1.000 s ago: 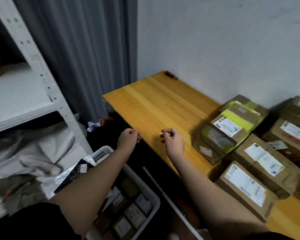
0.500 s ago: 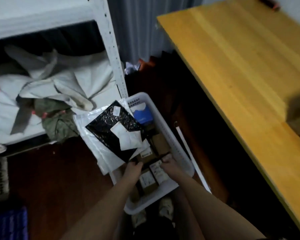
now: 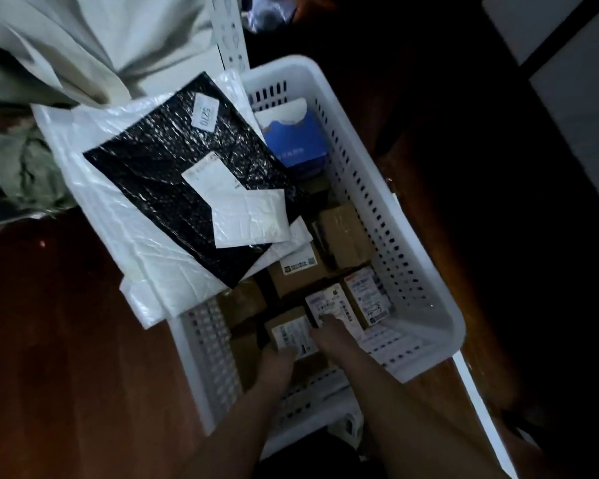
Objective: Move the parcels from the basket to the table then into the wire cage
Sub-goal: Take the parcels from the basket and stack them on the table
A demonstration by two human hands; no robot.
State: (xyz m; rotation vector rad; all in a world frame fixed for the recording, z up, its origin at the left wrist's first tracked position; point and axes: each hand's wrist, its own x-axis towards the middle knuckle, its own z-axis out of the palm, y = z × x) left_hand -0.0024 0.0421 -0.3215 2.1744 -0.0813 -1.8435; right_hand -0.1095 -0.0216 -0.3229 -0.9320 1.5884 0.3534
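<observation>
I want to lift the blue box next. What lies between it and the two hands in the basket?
In the head view, brown cardboard parcels fill the stretch between the blue box and the left hand and right hand.

White slotted basket (image 3: 388, 216); at 11 o'clock a glossy black mailer (image 3: 173, 188), at 12 a blue box (image 3: 296, 146), brown white-labelled parcels (image 3: 343, 236) at 6.

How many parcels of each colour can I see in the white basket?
Black mailer: 1
White mailers: 2
Blue box: 1
Brown boxes: 6
Total: 10 visible; more may lie hidden underneath.
</observation>
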